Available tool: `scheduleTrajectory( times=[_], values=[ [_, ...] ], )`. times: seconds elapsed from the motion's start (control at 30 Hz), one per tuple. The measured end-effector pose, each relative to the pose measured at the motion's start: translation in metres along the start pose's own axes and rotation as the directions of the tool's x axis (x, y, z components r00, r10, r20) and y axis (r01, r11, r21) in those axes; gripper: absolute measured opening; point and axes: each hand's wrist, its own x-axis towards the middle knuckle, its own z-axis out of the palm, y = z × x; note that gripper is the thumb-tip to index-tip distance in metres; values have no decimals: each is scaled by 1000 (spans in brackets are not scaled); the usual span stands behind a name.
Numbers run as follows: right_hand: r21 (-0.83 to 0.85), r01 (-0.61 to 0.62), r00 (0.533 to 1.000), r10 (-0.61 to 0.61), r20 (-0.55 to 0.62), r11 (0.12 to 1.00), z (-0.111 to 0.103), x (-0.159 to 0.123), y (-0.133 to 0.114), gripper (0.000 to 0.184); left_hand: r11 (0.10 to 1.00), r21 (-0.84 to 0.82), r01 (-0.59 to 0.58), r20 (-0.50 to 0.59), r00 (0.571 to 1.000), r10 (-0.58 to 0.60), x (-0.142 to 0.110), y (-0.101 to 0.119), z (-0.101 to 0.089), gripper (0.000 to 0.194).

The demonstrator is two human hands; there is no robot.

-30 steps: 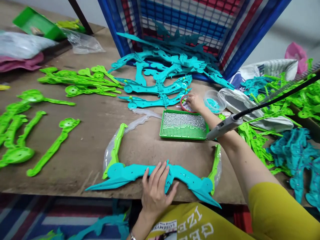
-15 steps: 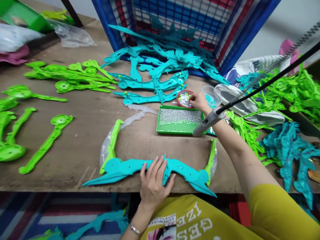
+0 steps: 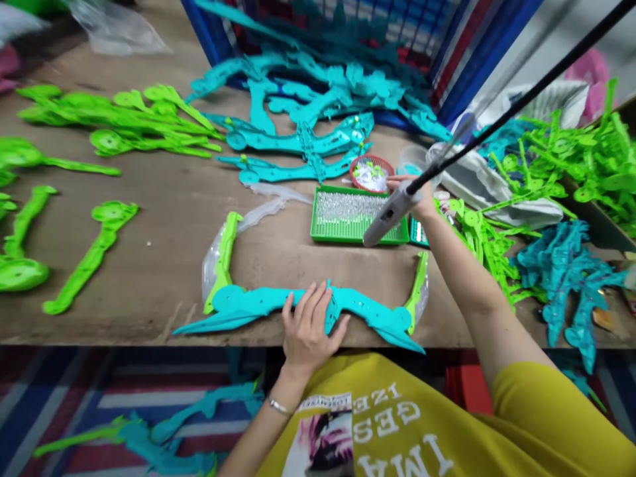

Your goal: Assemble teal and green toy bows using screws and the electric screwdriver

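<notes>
My left hand [image 3: 309, 328] lies flat over the middle of a turquoise plastic toy bow [image 3: 268, 303], fingers stretched across it and thumb apart. Green limbs [image 3: 226, 255] with clear plastic pieces reach away from both ends of the bow. My right hand [image 3: 420, 197] is beside a small red basket [image 3: 354, 173] of white and green bits, at the far right corner of a green tray [image 3: 338, 234] of small silvery pieces. A hanging grey tool [image 3: 392, 213] on a black cord hides part of this hand, so whether its fingers hold anything cannot be seen.
Turquoise bow parts [image 3: 298, 142] lie at the back before a blue-framed crate [image 3: 489, 59]. Green parts [image 3: 94, 255] are spread on the left. More green parts [image 3: 591, 159] and turquoise parts [image 3: 566, 271] are heaped on the right. The table's front edge runs close to the bow.
My right hand has drawn back a little to the right from inside the red basket. The whole view has shifted, and my left hand stays on the bow.
</notes>
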Motion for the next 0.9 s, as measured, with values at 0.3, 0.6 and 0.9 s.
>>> scheduleTrajectory(
  times=[0.3, 0.6, 0.9],
  values=[
    [25, 71, 977, -74, 201, 997, -13, -177, -29, 3, 996, -52, 70, 48, 997, -68, -9, 0, 7, 65],
    [-132, 524, 698, -334, 633, 842, 11, -216, -28, 16, 993, -31, 114, 113, 988, -110, -9, 0, 7, 55],
    [-118, 722, 527, -432, 732, 682, 10, -209, -29, 21, 987, -55, 154, 143, 979, -145, -9, 0, 7, 55]
  ],
)
